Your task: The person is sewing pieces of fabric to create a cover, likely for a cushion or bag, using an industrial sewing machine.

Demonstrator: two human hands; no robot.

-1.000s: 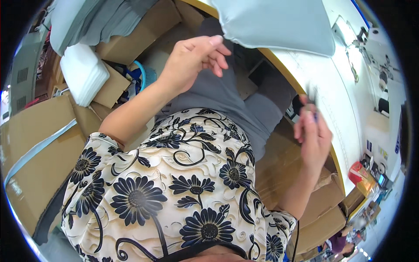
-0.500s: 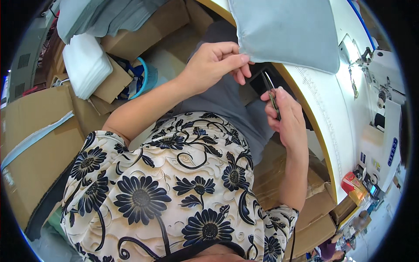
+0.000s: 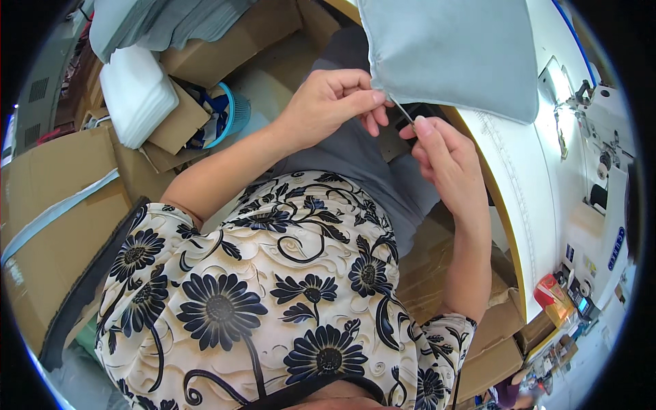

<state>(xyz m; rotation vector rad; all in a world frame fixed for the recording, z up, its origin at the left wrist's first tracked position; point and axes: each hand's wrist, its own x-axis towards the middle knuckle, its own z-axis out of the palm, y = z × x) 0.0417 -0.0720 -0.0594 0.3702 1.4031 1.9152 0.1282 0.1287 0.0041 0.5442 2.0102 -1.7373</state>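
Note:
A grey-blue sewn fabric piece [image 3: 451,61] with seamed edges lies on the white table, one corner hanging over its near edge. My left hand [image 3: 331,106] is closed on that corner, pinching it between thumb and fingers. In my right hand [image 3: 447,154] are slim metal thread snips [image 3: 404,111], mostly covered by the fingers. Their thin tips reach the fabric corner beside my left thumb. Whether a thread lies between the blades is too small to tell.
A sewing machine [image 3: 588,225] stands on the white table [image 3: 506,171] at right, its lamp lit. To the left are cardboard boxes [image 3: 61,205], a stack of white foam sheets [image 3: 137,96], a blue basket [image 3: 238,113] and piled grey fabric [image 3: 171,24].
My right hand has brought the snips up and left, from pointing upward apart from the fabric to touching near its corner. My left hand keeps its pinch.

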